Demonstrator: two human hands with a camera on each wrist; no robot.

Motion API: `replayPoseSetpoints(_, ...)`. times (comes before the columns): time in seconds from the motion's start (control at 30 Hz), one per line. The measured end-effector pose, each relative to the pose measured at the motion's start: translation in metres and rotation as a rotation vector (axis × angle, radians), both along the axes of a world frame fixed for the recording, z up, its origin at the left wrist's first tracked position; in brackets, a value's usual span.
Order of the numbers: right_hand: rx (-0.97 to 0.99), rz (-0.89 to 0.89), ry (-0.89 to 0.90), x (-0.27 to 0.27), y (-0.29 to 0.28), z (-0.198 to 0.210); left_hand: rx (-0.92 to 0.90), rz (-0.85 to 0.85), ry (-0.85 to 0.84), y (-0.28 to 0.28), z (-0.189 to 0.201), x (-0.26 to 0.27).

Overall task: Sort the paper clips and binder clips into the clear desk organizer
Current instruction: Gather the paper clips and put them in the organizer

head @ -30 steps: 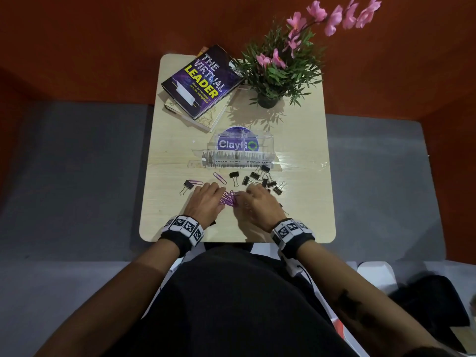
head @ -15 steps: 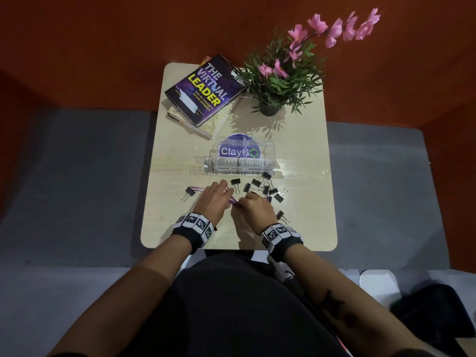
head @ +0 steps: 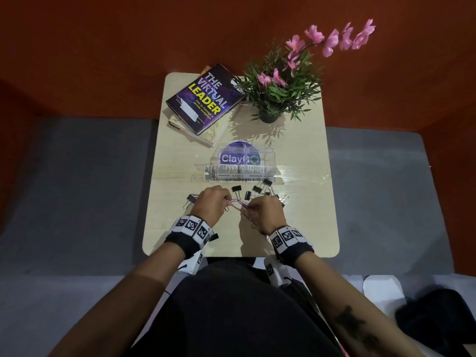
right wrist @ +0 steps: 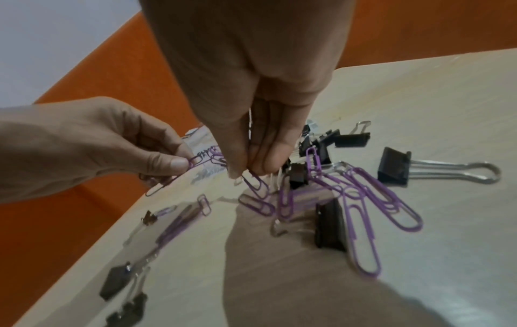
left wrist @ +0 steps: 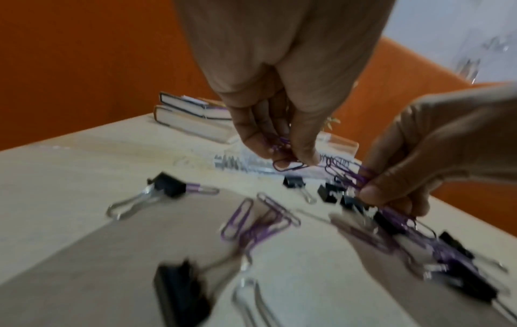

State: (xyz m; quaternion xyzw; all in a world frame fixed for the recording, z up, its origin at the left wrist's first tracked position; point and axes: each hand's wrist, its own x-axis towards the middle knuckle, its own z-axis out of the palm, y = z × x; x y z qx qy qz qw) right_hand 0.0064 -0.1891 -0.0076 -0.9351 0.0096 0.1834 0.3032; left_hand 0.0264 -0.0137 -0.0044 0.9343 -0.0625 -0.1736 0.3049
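Observation:
Purple paper clips hang between my two hands just above the near middle of the table. My left hand pinches a few of them between thumb and fingers. My right hand pinches another bunch, close to the left one. More purple clips lie loose on the table under the hands. Black binder clips are scattered beyond and to the right; one lies left of my left hand. The clear organizer stands behind them, mid-table.
A stack of books lies at the far left of the small wooden table, and a potted plant with pink flowers stands at the far right. Orange walls surround the table on the far side.
Both hands were low on the table over the purple clips. They have since risen a little, each pinching clips, and moved slightly towards the organizer.

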Motion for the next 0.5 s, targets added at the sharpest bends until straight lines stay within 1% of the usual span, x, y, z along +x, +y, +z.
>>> replayPoseSetpoints(0.07, 0.009, -0.016, -0.008, 0.002, -0.002, 0.007, -0.059, 0.045, -0.043, 0.006, 0.011, 0.007)
replayPoseSetpoints(0.17, 0.017, -0.042, 0.026, 0.006, -0.008, 0.015, -0.137, 0.137, -0.095, 0.011, 0.028, 0.028)
replayPoseSetpoints(0.23, 0.02, -0.07, 0.025, 0.009, -0.011, 0.023, -0.177, 0.219, -0.141, 0.007, 0.039, 0.047)
replayPoseSetpoints(0.3, 0.027, -0.077, 0.006, 0.018, -0.011, 0.034, -0.188, 0.288, -0.156, -0.002, 0.043, 0.067)
replayPoseSetpoints(0.4, 0.022, -0.041, -0.021, 0.042, -0.006, 0.05, -0.186, 0.357, -0.081, -0.016, 0.036, 0.086)
replayPoseSetpoints(0.5, -0.025, -0.021, -0.05, 0.07, 0.006, 0.061, -0.186, 0.358, 0.001, -0.02, 0.031, 0.089)
